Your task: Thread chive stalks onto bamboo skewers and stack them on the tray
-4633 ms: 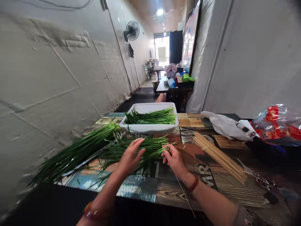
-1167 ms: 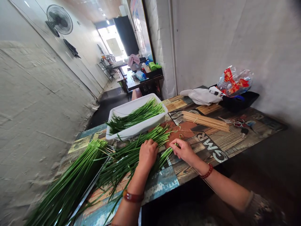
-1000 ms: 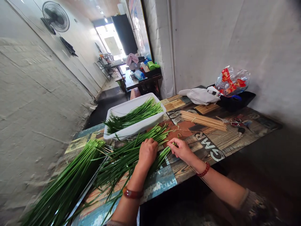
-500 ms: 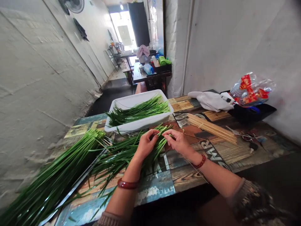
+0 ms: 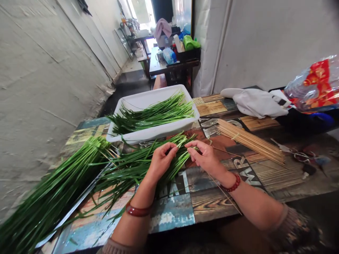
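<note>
My left hand [image 5: 162, 158] is closed in a pinch on the pale ends of a few garlic chives [image 5: 182, 141], above a loose spread of them on the table. Close to its right, my right hand [image 5: 203, 157] has thumb and forefinger curled together near the stalk ends; what they pinch is too small to make out. Thin sticks [image 5: 225, 194] run out from under the right hand to the table's front edge; whether it holds them is hidden. Behind the hands, a white plastic tub [image 5: 150, 135] holds more chives [image 5: 159, 114], laid lengthwise.
A thick pile of chives [image 5: 60, 176] lies at left, by a long metallic strip [image 5: 76, 206]. On the right are a bundle of bamboo skewers [image 5: 249, 143], scissors [image 5: 304, 155], a pale cap [image 5: 256, 102] and a red-printed clear plastic bag [image 5: 315, 84]. Walls flank both sides.
The view has tipped down and come closer. My fingertips have drawn slightly apart, with the left hand still at the chive ends; the tub and piles stay in place.
</note>
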A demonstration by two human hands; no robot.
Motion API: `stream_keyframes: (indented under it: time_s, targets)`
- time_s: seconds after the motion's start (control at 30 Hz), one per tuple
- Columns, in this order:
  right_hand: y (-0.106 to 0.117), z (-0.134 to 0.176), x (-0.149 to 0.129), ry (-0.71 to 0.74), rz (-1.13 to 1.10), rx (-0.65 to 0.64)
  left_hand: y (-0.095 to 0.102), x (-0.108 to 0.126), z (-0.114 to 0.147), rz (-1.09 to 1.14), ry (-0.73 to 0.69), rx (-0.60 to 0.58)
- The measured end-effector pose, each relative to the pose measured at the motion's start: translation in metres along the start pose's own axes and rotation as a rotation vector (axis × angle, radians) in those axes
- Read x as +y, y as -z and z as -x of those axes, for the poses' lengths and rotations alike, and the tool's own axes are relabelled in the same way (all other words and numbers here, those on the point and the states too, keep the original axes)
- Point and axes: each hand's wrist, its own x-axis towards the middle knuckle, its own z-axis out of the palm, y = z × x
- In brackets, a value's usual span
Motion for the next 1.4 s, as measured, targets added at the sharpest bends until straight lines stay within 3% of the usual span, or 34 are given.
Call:
stream_keyframes:
  time_s: [0.43, 0.87, 1.07, 1.23, 1.4]
  targets:
    - [0.002, -0.001, -0.003, 0.054, -0.057, 0.059, 0.003, 0.014, 0.002, -0.153, -0.089, -0.101]
    - [0.005, -0.003, -0.004, 0.033, -0.064, 0.100, -0.013, 0.014, -0.006, 0.119, 0.004, -0.090]
    - [0.005, -0.002, -0.005, 0.003, -0.069, 0.105, -0.010, 0.010, -0.002, 0.307, 0.109, -0.109]
    - [0.004, -0.001, -0.005, -0.033, -0.082, 0.069, -0.004, 0.008, 0.001, 0.285, 0.126, -0.035]
    - [0.005, 0.001, -0.005, -0.035, -0.078, 0.067, -0.005, 0.007, 0.001, 0.251, 0.097, -0.035]
